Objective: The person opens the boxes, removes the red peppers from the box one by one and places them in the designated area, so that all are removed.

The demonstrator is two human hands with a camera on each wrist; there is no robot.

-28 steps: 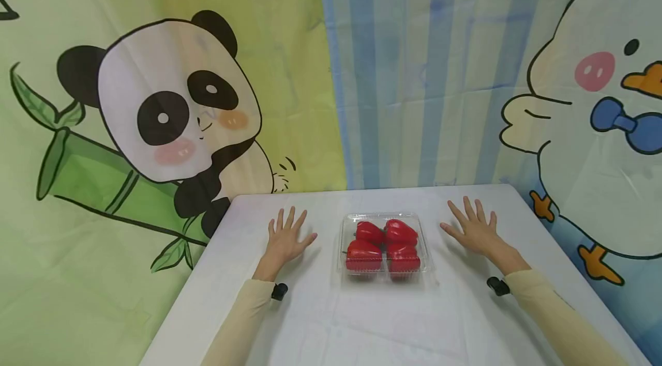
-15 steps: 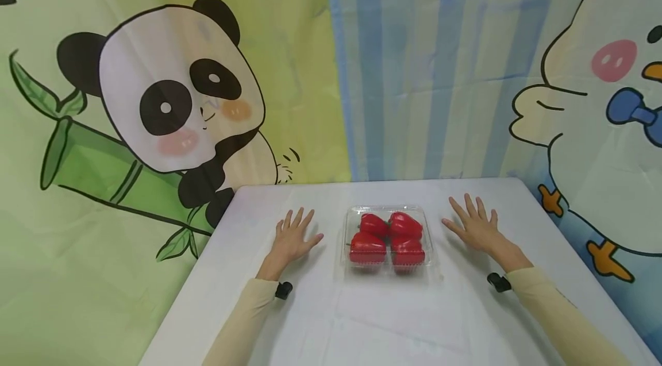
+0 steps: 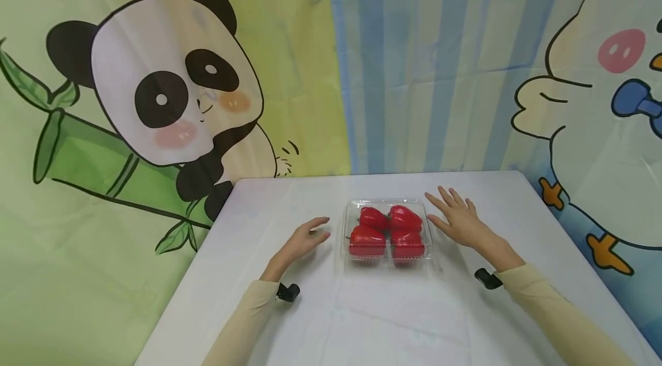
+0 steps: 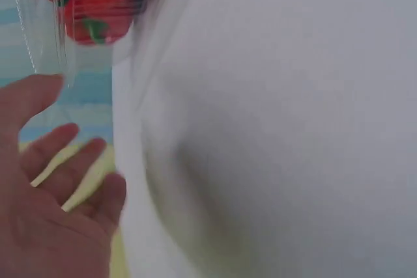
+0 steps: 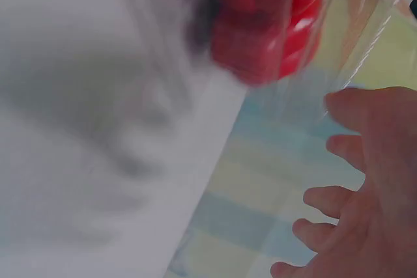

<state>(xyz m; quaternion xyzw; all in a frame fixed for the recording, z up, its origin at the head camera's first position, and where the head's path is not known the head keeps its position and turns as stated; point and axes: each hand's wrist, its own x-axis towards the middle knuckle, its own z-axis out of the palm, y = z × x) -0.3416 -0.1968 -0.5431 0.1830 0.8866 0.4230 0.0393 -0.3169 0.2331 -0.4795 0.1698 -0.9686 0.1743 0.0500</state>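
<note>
A clear plastic clamshell box [image 3: 351, 209] sits closed on the white table, with several red bell peppers [image 3: 368, 241] inside it. Green stems show on the peppers [image 4: 98, 4] in the left wrist view. My left hand [image 3: 301, 242] is just left of the box, fingers loosely bent toward it and holding nothing. On the other side my right hand [image 3: 462, 225] has its fingers spread, the thumb and index tips close to the box's right edge. In the right wrist view the thumb of the right hand [image 5: 371, 187] overlaps the clear plastic lid.
The white table [image 3: 393, 320] runs back to a fabric backdrop with a cartoon panda [image 3: 165, 79] on the left and a white bird [image 3: 600, 165] on the right. A black wrist camera [image 3: 288, 292] hangs from the left wrist, and another [image 3: 488, 278] from the right.
Both hands have moved inward toward the box from either side. The left fingers have gone from spread to bent and turned toward it. The head view has tipped down slightly.
</note>
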